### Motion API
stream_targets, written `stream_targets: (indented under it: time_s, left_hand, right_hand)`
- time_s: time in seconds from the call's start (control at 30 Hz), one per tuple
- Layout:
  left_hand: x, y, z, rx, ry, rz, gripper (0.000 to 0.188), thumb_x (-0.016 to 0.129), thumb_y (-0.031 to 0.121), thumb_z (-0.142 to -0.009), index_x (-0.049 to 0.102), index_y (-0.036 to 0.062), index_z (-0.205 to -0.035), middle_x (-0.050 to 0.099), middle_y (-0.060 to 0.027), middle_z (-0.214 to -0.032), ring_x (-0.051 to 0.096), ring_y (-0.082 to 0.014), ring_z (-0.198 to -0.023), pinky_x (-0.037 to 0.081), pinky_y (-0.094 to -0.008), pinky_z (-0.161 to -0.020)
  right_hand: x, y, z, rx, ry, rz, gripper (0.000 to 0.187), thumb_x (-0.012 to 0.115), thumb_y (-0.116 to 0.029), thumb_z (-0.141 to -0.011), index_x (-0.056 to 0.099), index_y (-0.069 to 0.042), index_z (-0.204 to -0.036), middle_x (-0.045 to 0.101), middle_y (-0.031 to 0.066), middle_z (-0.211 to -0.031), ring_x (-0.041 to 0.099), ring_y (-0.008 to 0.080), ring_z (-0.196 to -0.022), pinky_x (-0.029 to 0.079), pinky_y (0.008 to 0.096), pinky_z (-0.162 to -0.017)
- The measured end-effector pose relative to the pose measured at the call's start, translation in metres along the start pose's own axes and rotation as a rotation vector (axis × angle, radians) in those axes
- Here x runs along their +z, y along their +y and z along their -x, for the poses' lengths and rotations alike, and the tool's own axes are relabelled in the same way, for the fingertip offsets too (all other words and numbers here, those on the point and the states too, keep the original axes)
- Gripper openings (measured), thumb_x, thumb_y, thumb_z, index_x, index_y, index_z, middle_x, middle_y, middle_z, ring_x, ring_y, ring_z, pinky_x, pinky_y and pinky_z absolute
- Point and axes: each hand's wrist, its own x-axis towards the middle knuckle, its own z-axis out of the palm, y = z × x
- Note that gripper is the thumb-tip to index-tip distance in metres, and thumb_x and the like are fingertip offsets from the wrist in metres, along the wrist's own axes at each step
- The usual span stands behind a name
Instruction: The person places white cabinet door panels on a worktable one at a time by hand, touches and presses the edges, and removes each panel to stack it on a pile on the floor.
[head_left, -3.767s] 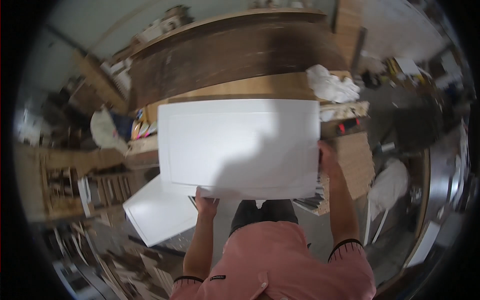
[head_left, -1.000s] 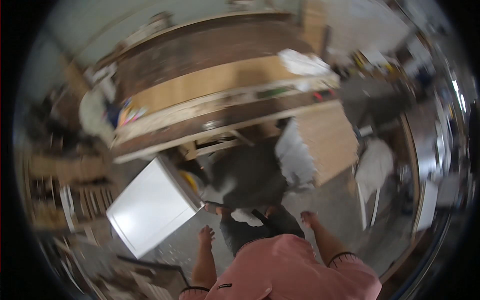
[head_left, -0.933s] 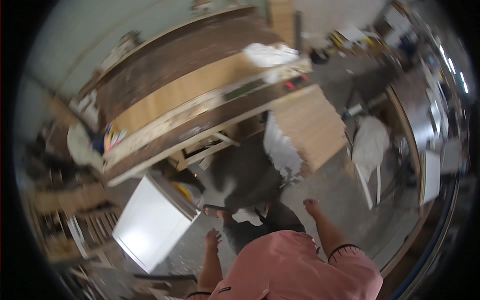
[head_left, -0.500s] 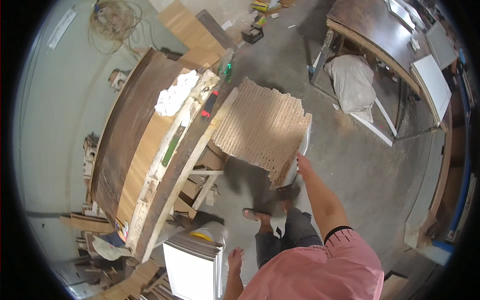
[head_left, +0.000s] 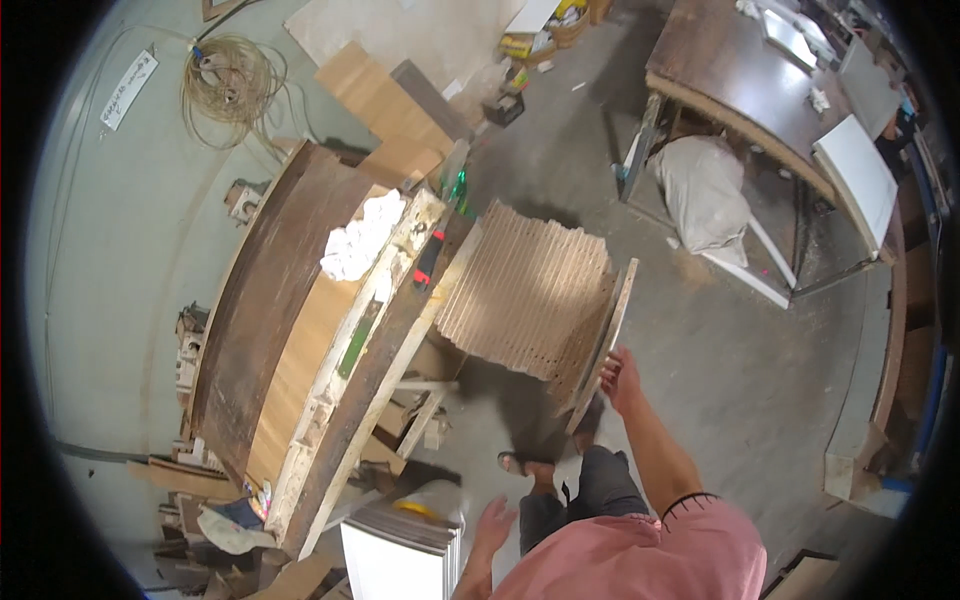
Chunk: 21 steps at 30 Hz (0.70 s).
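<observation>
A row of many thin brown boards [head_left: 525, 295] stands on edge beside the bench, packed face to face. At its right end one board [head_left: 624, 305] leans apart from the others, a narrow gap showing between. My right hand [head_left: 620, 378] grips the near part of that board's edge, fingers bent around it. My left hand [head_left: 495, 522] hangs low by my left leg, fingers loosely apart and holding nothing. Nearest to it is a pile of white-faced panels [head_left: 395, 562].
On the left, a long wooden bench [head_left: 285, 235] bears a white cloth [head_left: 362, 235], a green strip [head_left: 355, 347] and a red and black tool [head_left: 429, 260]. A dark-topped table [head_left: 715, 60] stands far right, a pale sack [head_left: 703, 195] beneath it. Boards lean against the far wall.
The end board has come away from the row and tilted to the right, with my right hand moving nearer to me along it. My left hand has risen slightly and its fingers have spread.
</observation>
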Motion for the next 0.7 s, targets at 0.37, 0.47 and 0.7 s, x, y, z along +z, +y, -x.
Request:
stream_targets:
  time_s: [0.37, 0.47, 0.7]
  left_hand:
    - [-0.033, 0.207, -0.024, 0.423, 0.191, 0.919, 0.051, 0.066, 0.032, -0.093, 0.049, 0.0042, -0.132, 0.058, -0.01, -0.123, 0.056, -0.0279, -0.111, 0.045, -0.0425, -0.099]
    - [-0.098, 0.241, -0.009, 0.377, 0.183, 1.026, 0.055, 0.06, 0.037, -0.097, 0.044, 0.0026, -0.136, 0.055, -0.0105, -0.127, 0.054, -0.0301, -0.115, 0.045, -0.0445, -0.1]
    - [-0.238, 0.215, 0.034, 0.518, 0.214, 1.273, 0.074, 0.041, 0.054, -0.102, 0.028, -0.0008, -0.15, 0.038, -0.0162, -0.149, 0.038, -0.0323, -0.137, 0.03, -0.0472, -0.114]
  right_hand:
    - [0.237, -0.034, 0.261, -0.22, -0.96, 0.045, 0.05, 0.045, -0.037, -0.102, 0.053, -0.001, -0.135, 0.06, 0.0133, -0.131, 0.057, 0.0278, -0.124, 0.045, 0.0391, -0.103]
    - [0.223, 0.008, 0.253, -0.577, -0.526, 0.625, 0.043, 0.051, -0.027, -0.101, 0.054, 0.002, -0.134, 0.062, 0.0093, -0.126, 0.058, 0.0201, -0.119, 0.045, 0.0343, -0.101]
    - [0.068, 0.158, 0.17, -0.42, 0.349, 0.633, 0.06, 0.057, -0.045, -0.097, 0.051, -0.004, -0.14, 0.06, 0.0126, -0.129, 0.055, 0.0223, -0.119, 0.044, 0.0377, -0.101]
